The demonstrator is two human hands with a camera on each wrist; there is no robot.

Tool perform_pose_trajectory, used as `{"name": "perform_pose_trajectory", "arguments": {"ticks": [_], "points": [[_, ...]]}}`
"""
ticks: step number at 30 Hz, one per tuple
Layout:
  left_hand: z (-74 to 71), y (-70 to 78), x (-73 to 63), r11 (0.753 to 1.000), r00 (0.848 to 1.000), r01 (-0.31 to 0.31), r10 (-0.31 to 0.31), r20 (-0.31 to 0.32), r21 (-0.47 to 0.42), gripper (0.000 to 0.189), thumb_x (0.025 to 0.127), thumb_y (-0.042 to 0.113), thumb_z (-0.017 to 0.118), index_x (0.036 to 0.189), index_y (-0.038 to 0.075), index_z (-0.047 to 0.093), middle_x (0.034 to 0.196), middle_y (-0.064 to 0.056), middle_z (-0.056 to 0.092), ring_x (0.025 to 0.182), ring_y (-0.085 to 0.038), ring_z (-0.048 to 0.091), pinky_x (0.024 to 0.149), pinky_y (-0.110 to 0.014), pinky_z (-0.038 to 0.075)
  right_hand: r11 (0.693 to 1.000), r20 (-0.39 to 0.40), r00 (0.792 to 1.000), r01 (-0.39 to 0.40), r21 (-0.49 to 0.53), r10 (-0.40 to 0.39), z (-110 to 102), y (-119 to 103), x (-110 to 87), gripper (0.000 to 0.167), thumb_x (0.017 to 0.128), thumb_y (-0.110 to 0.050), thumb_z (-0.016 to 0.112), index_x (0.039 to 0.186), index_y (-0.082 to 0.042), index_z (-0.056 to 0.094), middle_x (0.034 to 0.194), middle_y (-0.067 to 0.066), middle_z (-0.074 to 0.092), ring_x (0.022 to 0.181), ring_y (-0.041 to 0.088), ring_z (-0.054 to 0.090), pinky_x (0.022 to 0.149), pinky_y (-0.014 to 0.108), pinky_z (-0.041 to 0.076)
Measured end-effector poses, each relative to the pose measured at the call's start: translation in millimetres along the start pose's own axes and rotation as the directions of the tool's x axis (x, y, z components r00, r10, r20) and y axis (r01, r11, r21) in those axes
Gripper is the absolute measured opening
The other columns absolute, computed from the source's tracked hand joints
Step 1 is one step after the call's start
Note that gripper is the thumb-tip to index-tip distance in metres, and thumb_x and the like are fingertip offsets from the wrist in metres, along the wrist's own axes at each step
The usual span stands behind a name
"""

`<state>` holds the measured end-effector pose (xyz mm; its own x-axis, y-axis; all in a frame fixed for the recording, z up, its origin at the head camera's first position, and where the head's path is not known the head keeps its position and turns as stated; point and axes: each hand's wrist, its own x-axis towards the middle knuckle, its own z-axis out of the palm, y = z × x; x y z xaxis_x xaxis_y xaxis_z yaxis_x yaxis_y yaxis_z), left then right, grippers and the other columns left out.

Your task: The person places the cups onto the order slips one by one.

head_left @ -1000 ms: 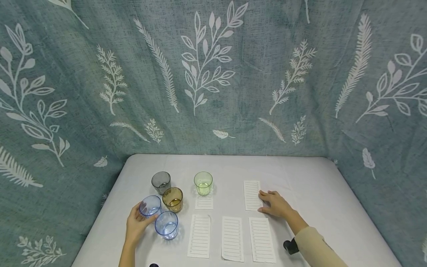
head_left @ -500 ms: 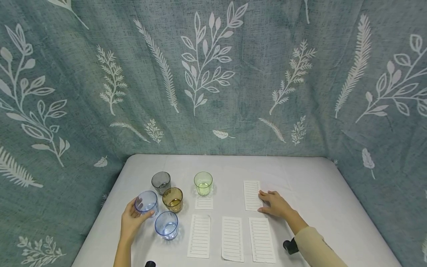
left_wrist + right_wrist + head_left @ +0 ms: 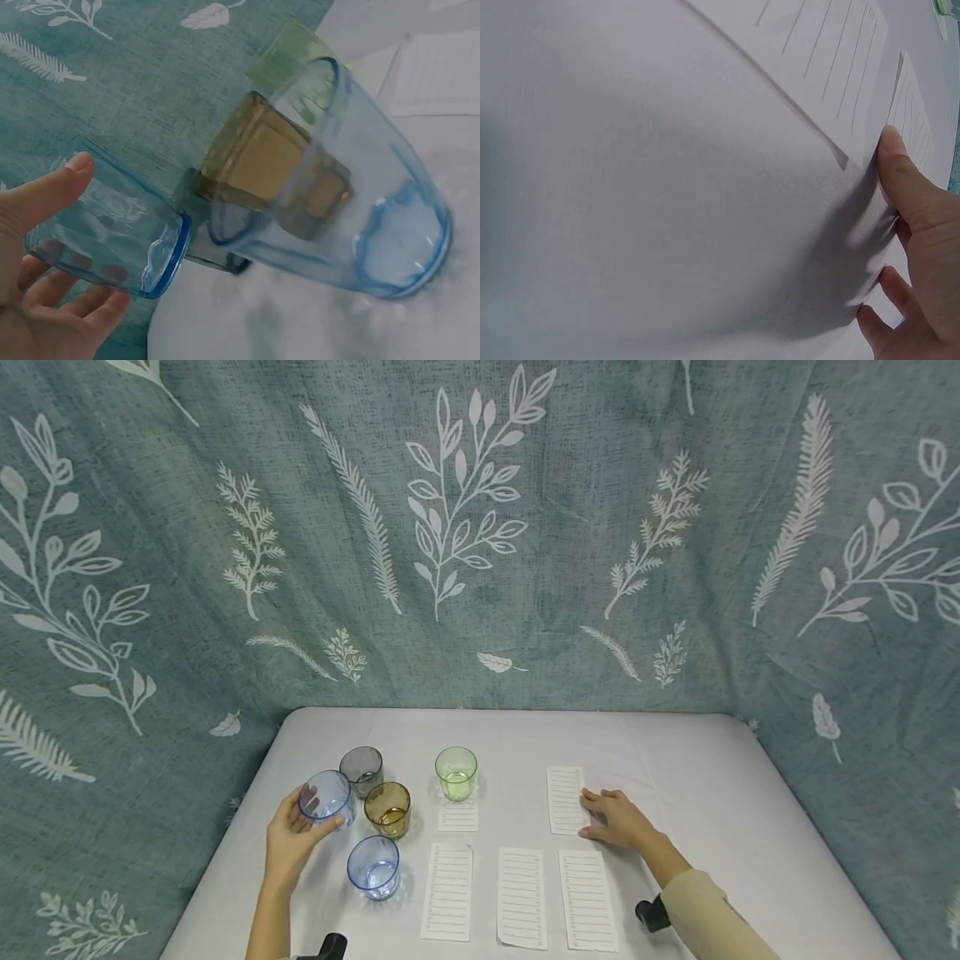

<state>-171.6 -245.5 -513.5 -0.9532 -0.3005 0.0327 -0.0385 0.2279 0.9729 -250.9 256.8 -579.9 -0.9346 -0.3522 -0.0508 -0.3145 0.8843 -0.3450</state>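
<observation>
My left hand (image 3: 288, 845) grips a clear blue glass (image 3: 327, 799) by its sides, at the left of the table in the head view. In the left wrist view this glass (image 3: 124, 232) is off the table, with the thumb on one side and the fingers on the other. A second blue glass (image 3: 374, 870) stands in front of it, beside an amber glass (image 3: 387, 812) and a grey glass (image 3: 360, 774). My right hand (image 3: 618, 821) rests with spread, relaxed fingers at the right edge of a lined paper sheet (image 3: 566, 802).
A green glass (image 3: 456, 774) stands farther back, just behind a partly hidden lined sheet (image 3: 458, 818). Three more lined sheets lie along the front: a left one (image 3: 447, 893), a middle one (image 3: 522, 897) and a right one (image 3: 588, 902). Patterned green cloth (image 3: 480, 568) hangs behind the white table (image 3: 675, 760).
My left hand has moved the held blue glass left and away from me, up off the table and clear of the second blue glass. The right hand has stayed at the sheet.
</observation>
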Motion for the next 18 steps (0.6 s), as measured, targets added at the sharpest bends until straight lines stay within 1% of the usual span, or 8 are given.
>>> {"name": "perform_pose_trajectory", "arguments": {"ticks": [3,7,10,18], "points": [[0.1,7.3,1.0,1.0,1.0,-0.016,0.016,-0.001,0.01,0.085,0.075,0.007,0.079,0.143,-0.005,0.029,0.144,-0.025,0.037,0.132,-0.039,0.036,0.109,-0.04,0.03,1.0,0.002,1.0,-0.003,0.005,0.003,0.0,0.2,0.3,0.072,0.077,-0.039,0.074,0.133,0.001,0.051,0.14,0.016,0.045,0.125,0.048,0.039,0.097,0.063,0.037],[1.5,17.2,3.1,0.999,0.999,-0.043,0.043,-0.006,0.004,0.085,0.074,0.007,0.08,0.142,-0.004,0.03,0.143,-0.024,0.039,0.132,-0.038,0.037,0.11,-0.041,0.03,1.0,0.002,1.0,-0.007,0.011,0.007,-0.2,0.1,0.4,0.072,0.076,-0.038,0.074,0.132,0.001,0.051,0.14,0.016,0.045,0.125,0.048,0.039,0.097,0.063,0.037],[3.2,23.3,5.5,0.998,0.998,-0.06,0.06,0.001,-0.016,0.086,0.074,0.005,0.079,0.143,-0.005,0.029,0.143,-0.025,0.038,0.132,-0.04,0.035,0.111,-0.043,0.029,1.0,0.001,1.0,-0.004,0.007,0.004,0.3,0.3,0.4,0.072,0.077,-0.039,0.074,0.132,0.001,0.051,0.14,0.017,0.045,0.125,0.048,0.039,0.097,0.063,0.037],[8.0,33.7,11.7,0.997,0.997,-0.07,0.071,0.027,-0.037,0.086,0.074,0.002,0.078,0.144,-0.004,0.028,0.145,-0.025,0.036,0.133,-0.04,0.034,0.112,-0.042,0.027,1.0,-0.008,1.0,0.005,0.015,-0.005,-0.1,-1.0,-0.3,0.071,0.077,-0.037,0.074,0.131,0.002,0.051,0.14,0.018,0.045,0.124,0.049,0.039,0.097,0.063,0.037]]}}
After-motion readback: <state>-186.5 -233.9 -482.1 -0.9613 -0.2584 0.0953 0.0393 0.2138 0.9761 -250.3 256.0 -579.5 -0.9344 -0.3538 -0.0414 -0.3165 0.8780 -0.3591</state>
